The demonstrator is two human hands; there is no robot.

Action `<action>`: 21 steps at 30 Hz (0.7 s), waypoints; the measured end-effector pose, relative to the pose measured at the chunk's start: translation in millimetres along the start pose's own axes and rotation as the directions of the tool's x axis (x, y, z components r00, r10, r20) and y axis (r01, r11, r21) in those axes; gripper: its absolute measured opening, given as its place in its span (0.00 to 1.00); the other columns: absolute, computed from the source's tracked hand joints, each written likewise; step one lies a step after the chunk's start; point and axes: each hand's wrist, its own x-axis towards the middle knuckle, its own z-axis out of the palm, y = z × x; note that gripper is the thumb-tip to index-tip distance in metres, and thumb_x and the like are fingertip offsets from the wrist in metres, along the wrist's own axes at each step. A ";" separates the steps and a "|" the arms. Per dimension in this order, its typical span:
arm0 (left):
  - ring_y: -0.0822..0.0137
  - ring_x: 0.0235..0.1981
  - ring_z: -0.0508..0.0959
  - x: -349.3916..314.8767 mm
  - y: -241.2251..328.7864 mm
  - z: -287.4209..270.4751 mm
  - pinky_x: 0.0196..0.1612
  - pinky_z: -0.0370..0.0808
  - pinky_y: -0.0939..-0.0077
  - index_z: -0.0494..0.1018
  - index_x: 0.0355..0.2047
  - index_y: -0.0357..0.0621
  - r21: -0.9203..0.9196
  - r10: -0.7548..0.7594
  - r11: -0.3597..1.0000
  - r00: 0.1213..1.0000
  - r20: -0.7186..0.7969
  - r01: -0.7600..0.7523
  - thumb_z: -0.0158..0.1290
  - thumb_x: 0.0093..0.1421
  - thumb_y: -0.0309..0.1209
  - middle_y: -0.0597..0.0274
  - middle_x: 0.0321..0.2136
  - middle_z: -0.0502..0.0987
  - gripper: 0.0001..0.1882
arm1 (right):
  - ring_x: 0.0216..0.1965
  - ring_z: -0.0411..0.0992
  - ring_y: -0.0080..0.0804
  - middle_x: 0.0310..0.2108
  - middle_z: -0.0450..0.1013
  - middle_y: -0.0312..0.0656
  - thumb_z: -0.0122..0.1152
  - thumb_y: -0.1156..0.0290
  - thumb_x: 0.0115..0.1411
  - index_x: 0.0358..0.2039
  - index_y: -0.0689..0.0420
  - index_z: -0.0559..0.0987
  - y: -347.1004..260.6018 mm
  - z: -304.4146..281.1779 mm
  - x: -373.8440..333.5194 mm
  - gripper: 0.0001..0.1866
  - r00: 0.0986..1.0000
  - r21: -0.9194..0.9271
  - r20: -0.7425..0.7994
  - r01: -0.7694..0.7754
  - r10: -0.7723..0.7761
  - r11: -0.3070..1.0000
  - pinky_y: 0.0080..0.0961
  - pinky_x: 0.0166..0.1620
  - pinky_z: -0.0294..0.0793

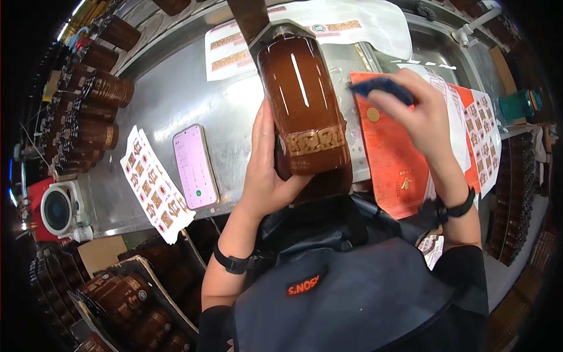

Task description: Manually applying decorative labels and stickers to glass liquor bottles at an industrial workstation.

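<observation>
A large glossy brown bottle (300, 94) lies tilted in the middle of the bench, its narrow end away from me. A gold label strip (314, 141) crosses its near part. My left hand (272, 170) is curled around the bottle's lower left side, with the thumb near its base; some fingers are hidden behind it. A brown holder (249, 20) shows behind and beneath the bottle. To the right, my right hand (419, 108) is closed on a dark blue flat piece (382, 89) with a pointed end, held above an orange-red folder (390, 158) and apart from the bottle.
A lit phone (195, 167) lies left of the bottle, beside a label sheet (153, 182). More label sheets (485, 141) lie at the right, and a white sheet (375, 23) at the back. Brown bottles (97, 88) line the left; a crate of bottles (129, 299) stands lower left.
</observation>
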 end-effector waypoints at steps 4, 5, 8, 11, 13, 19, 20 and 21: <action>0.44 0.69 0.51 -4.0 -0.3 1.5 0.68 0.53 0.58 0.38 0.69 0.29 -0.153 -0.094 0.983 0.993 0.078 0.105 0.63 0.52 0.31 0.38 0.67 0.50 0.54 | 0.29 0.72 0.27 0.27 0.75 0.37 0.68 0.73 0.53 0.36 0.59 0.83 -16.0 12.2 -12.3 0.09 0.986 0.162 0.111 0.103 -0.122 0.981 0.24 0.34 0.70; 0.44 0.69 0.51 -6.2 0.3 1.1 0.68 0.51 0.57 0.37 0.68 0.28 -0.204 -0.118 0.970 0.989 0.094 0.135 0.62 0.53 0.32 0.38 0.67 0.50 0.54 | 0.29 0.72 0.29 0.26 0.74 0.38 0.68 0.73 0.53 0.36 0.59 0.83 -5.2 9.8 -7.8 0.09 0.995 0.184 0.080 -0.065 0.051 0.981 0.25 0.33 0.70; 0.44 0.70 0.50 -6.8 -3.0 0.5 0.70 0.47 0.57 0.37 0.68 0.27 -0.187 -0.133 0.970 0.984 0.122 0.154 0.61 0.54 0.34 0.37 0.67 0.50 0.53 | 0.29 0.72 0.31 0.28 0.75 0.40 0.68 0.74 0.51 0.35 0.60 0.83 1.1 -5.7 0.2 0.10 0.992 0.011 0.033 0.121 -0.121 0.993 0.26 0.34 0.70; 0.44 0.70 0.47 -7.3 -3.3 -1.7 0.71 0.40 0.57 0.38 0.68 0.27 -0.092 -0.156 0.981 0.978 0.141 0.170 0.60 0.54 0.37 0.37 0.68 0.49 0.53 | 0.30 0.72 0.32 0.29 0.75 0.40 0.69 0.71 0.51 0.35 0.59 0.83 -14.7 11.0 -7.7 0.10 0.926 0.182 0.163 0.311 -0.341 0.933 0.26 0.35 0.70; 0.57 0.60 0.65 -2.9 -1.0 1.3 0.63 0.60 0.66 0.50 0.66 0.32 -0.078 -0.066 0.994 0.996 0.064 0.071 0.60 0.54 0.36 0.48 0.59 0.64 0.45 | 0.31 0.72 0.31 0.28 0.75 0.37 0.72 0.74 0.48 0.35 0.56 0.84 13.0 4.9 1.6 0.12 0.995 0.054 -0.056 0.081 -0.078 0.995 0.27 0.35 0.70; 0.44 0.71 0.46 -3.7 -4.3 -0.7 0.70 0.43 0.58 0.42 0.68 0.29 -0.085 -0.180 0.977 0.973 0.142 0.194 0.60 0.49 0.37 0.36 0.68 0.48 0.54 | 0.30 0.71 0.34 0.25 0.73 0.39 0.68 0.72 0.52 0.34 0.56 0.83 -16.1 9.2 -1.1 0.08 0.927 0.223 0.260 0.214 -0.269 0.951 0.27 0.34 0.70; 0.44 0.71 0.46 -2.1 -1.8 0.8 0.70 0.43 0.58 0.42 0.68 0.29 -0.087 -0.169 0.979 0.974 0.149 0.183 0.60 0.49 0.37 0.36 0.68 0.48 0.54 | 0.29 0.71 0.34 0.25 0.72 0.39 0.68 0.73 0.52 0.34 0.56 0.83 -0.7 1.9 8.4 0.08 0.966 0.030 0.083 0.242 -0.244 0.970 0.27 0.34 0.70; 0.50 0.63 0.58 -2.5 -0.2 1.4 0.65 0.54 0.61 0.49 0.65 0.32 -0.074 -0.148 0.985 0.985 0.093 0.155 0.61 0.50 0.37 0.42 0.62 0.57 0.48 | 0.29 0.71 0.34 0.24 0.72 0.38 0.68 0.73 0.51 0.33 0.55 0.83 4.8 0.2 15.9 0.07 0.964 -0.150 -0.096 0.234 -0.250 0.960 0.27 0.34 0.70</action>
